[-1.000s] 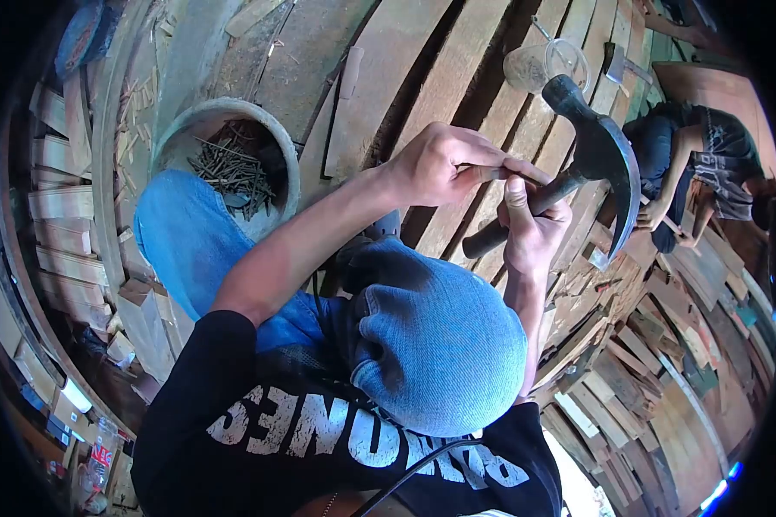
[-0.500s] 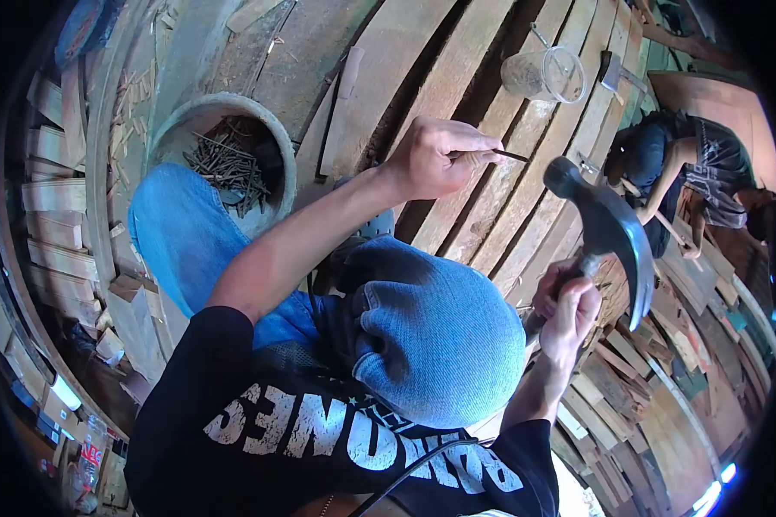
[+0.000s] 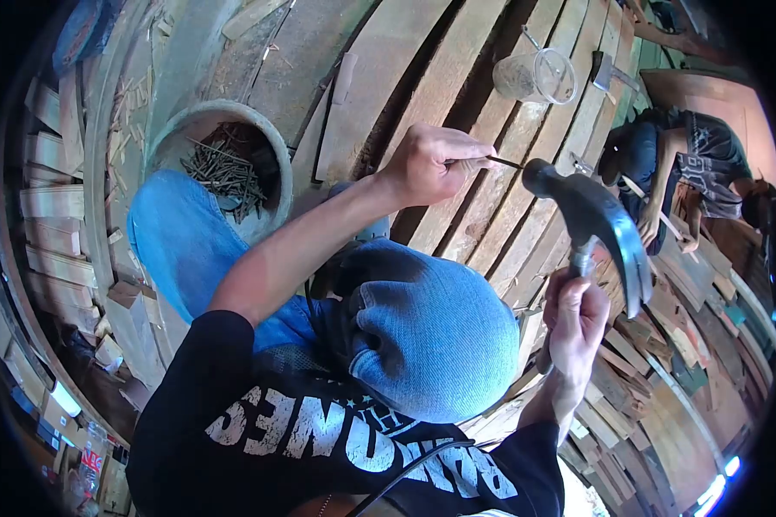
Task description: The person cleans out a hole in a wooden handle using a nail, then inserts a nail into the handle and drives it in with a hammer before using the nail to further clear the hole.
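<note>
My left hand (image 3: pixel 435 164) is closed in a pinch on a thin dark nail (image 3: pixel 507 162), whose far end points toward the hammer. My right hand (image 3: pixel 575 319) is wrapped round the handle of a claw hammer (image 3: pixel 591 211). The hammer's round striking face is right at the nail's end in this view, and its curved claw points back toward me. Below my left hand run several long wooden planks (image 3: pixel 483 121) with dark gaps between them.
Beside my denim-covered knee stands a bucket (image 3: pixel 283 164) of nails (image 3: pixel 224 172). A clear plastic container (image 3: pixel 522 79) and a hatchet (image 3: pixel 606 72) rest on the planks. At right, another person (image 3: pixel 707 155) bends over, hands on a stick. Wood scraps (image 3: pixel 638 414) lie piled at lower right.
The hammer has shifted left, bringing its striking face closer to the nail. My left hand has moved slightly left, still pinching the nail. The other person's arms have shifted.
</note>
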Available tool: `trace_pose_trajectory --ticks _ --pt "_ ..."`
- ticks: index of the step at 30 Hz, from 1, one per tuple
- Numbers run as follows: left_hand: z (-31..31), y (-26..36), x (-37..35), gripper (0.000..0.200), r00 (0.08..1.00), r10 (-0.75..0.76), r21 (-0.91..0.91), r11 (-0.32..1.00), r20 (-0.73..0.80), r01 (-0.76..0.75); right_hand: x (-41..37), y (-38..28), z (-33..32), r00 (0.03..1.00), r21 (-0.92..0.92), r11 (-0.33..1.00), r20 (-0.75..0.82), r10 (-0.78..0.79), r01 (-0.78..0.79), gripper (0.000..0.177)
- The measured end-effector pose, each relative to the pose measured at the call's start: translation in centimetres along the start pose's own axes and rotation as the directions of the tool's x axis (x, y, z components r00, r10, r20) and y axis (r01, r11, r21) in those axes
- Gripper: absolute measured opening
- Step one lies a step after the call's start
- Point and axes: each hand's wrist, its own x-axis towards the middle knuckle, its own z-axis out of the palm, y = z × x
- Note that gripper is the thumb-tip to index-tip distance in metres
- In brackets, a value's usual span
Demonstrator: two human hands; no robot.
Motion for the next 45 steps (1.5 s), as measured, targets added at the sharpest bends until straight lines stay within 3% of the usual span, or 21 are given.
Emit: trace_pose_trajectory --ticks 2,6,8,10,12,14,16,18,20,22,23,26,28,30,34,36,37,38,40,42,45 --pt "0.2 -0.3 -0.2 0.01 1.0 -0.019 -0.057 0.998 -0.011 0.019 0.1 0.2 -1.0 0.99 0.029 0.999 0.133 -0.049 0.045 0.05" --pt "-0.2 -0.1 0.0 0.01 0.999 0.032 0.017 0.999 -0.023 -0.032 -0.2 0.3 -1.4 0.976 0.166 0.977 0.148 -0.162 0.137 0.048" --pt "-0.2 0.0 0.0 0.01 1.0 0.001 0.023 1.0 -0.018 -0.001 0.2 0.1 -1.1 0.979 -0.061 0.998 0.201 -0.021 0.034 0.047" --pt "-0.3 0.0 0.2 0.011 1.0 -0.007 0.02 1.0 -0.003 0.007 0.3 0.5 -0.7 0.986 -0.135 0.985 0.139 -0.092 0.111 0.046" --pt "-0.4 -0.2 -0.2 0.011 0.999 -0.041 0.027 0.999 -0.003 0.041 -0.1 -1.2 -1.3 0.986 0.046 0.997 0.147 -0.073 0.066 0.052" --pt "-0.3 -0.4 -0.4 0.012 0.999 0.022 0.005 1.0 -0.026 -0.021 -0.4 -1.4 -1.4 0.989 0.137 0.984 0.081 -0.122 0.11 0.057" --pt "-0.3 -0.3 -0.5 0.013 1.0 0.019 0.001 1.0 -0.005 -0.019 -0.4 -1.5 -2.0 0.979 0.137 0.985 0.159 -0.125 0.103 0.053" --pt "-0.1 0.2 -0.6 0.013 1.0 0.021 -0.01 1.0 0.016 -0.021 -0.6 -1.4 -2.3 0.975 -0.044 0.998 0.218 0.048 -0.04 0.044" --pt "-0.2 0.4 -0.6 0.015 1.0 -0.001 -0.014 1.0 0.001 0.001 -1.1 0.7 -2.7 0.984 -0.224 0.975 0.175 0.043 -0.002 0.032" --pt "-0.3 0.5 -0.7 0.014 1.0 -0.019 -0.035 0.999 0.005 0.019 -1.4 -1.0 -2.1 0.984 -0.005 0.999 0.172 0.054 -0.054 0.039" --pt "-0.3 0.5 -0.9 0.014 1.0 -0.006 -0.017 1.0 0.001 0.006 -1.2 -1.2 -2.4 0.975 0.024 1.0 0.22 -0.012 0.007 0.048" --pt "-0.3 0.6 -1.0 0.015 0.999 0.025 0.023 0.999 0.023 -0.026 -1.1 -1.4 -1.8 0.988 0.066 0.998 0.151 -0.011 0.001 0.051" --pt "-0.1 0.7 -1.2 0.014 1.0 0.006 0.001 1.0 0.021 -0.006 -0.6 -1.2 -1.5 0.986 -0.131 0.991 0.155 0.058 -0.038 0.048" --pt "-0.1 0.6 -1.0 0.014 1.0 0.014 -0.012 1.0 0.01 -0.014 -0.5 -1.6 -1.8 0.979 -0.148 0.988 0.192 0.061 -0.033 0.046" --pt "-0.1 0.7 -1.2 0.013 1.0 0.019 0.016 1.0 0.007 -0.019 -1.4 -1.4 -2.2 0.988 0.106 0.99 0.114 -0.107 0.095 0.048" --pt "0.0 0.7 -1.1 0.013 1.0 0.02 0.017 1.0 0.007 -0.02 -1.6 -1.2 -2.3 0.982 0.026 0.995 0.161 -0.102 0.099 0.043" --pt "0.1 0.7 -1.2 0.013 1.0 0.018 0.016 1.0 0.007 -0.018 -1.5 -0.8 -2.3 0.979 -0.078 0.997 0.205 0.002 0.015 0.042" --pt "0.2 0.8 -1.2 0.013 1.0 0.024 0.011 1.0 0.01 -0.024 -1.1 0.6 -1.8 0.979 -0.287 0.941 0.144 -0.144 0.18 0.04" --pt "0.0 0.6 -0.9 0.014 1.0 -0.012 -0.013 1.0 0.006 0.012 -1.5 0.9 -1.3 0.984 -0.208 0.963 0.077 -0.158 0.171 0.04" --pt "0.0 0.8 -1.4 0.013 1.0 -0.024 -0.025 0.999 0.0 0.024 -1.6 -1.1 -2.0 0.978 -0.041 0.993 0.183 -0.099 0.108 0.044" --pt "0.1 0.8 -1.3 0.013 1.0 0.006 0.016 1.0 0.006 -0.006 -1.6 -1.3 -2.1 0.987 0.098 0.993 0.141 -0.08 0.067 0.052"
